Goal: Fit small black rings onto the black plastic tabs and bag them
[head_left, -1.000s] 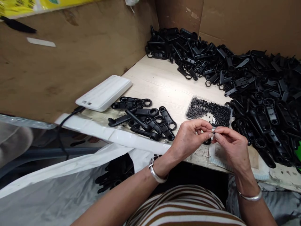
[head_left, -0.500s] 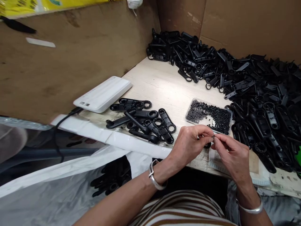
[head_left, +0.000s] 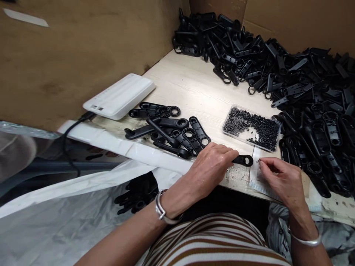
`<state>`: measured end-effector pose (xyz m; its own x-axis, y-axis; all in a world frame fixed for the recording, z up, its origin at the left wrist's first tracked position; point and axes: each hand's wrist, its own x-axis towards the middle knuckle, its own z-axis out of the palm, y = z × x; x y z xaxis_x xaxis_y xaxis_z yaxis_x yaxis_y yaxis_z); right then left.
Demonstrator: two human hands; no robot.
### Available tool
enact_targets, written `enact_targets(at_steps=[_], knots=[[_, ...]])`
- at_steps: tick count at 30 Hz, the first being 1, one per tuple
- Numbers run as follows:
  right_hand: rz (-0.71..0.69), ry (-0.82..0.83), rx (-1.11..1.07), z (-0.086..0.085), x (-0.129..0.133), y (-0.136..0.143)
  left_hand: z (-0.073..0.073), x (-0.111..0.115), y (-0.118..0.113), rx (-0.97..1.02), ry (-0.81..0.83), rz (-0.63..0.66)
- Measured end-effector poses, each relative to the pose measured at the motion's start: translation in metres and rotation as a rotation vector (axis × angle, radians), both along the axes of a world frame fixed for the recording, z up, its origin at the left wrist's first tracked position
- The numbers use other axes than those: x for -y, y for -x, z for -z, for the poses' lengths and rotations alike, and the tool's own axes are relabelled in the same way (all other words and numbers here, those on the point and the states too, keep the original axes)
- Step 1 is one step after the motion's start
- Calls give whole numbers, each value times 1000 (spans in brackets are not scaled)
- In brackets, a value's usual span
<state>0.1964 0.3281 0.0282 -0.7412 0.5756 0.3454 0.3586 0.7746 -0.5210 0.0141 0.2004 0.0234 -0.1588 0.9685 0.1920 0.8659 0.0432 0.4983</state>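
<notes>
My left hand (head_left: 212, 166) is closed on a black plastic lever (head_left: 245, 160), whose ringed end points right over the table's front edge. Just right of that ring, my right hand (head_left: 280, 177) pinches a tiny spring-like piece (head_left: 258, 161) between thumb and forefinger. Behind both hands sits a clear tray (head_left: 244, 140) of small springs and small black parts. Several black levers (head_left: 166, 129) lie in a loose group left of my left hand.
A large heap of black levers (head_left: 291, 81) covers the back and right of the table (head_left: 191, 85). On the left lies a white device (head_left: 119, 96) with a black cable (head_left: 65, 147). Cardboard walls (head_left: 83, 44) rise at the left and back.
My hands have moved apart; earlier their fingertips met over a tiny piece. My left hand has shifted left and down onto the lever. The view has tilted downward slightly.
</notes>
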Motion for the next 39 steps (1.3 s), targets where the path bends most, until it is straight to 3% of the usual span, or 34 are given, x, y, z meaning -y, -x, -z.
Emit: enact_targets(at_steps=[10,21,39], knots=[[-30,4,82,4,8,-6,-4,-8,-11,2,16,15],[-48,47,62,8,11,-10,-6,-36,-26,-66,116,69],[-91,50,36,11,10,-4,11,-29,-37,-130,-95,67]])
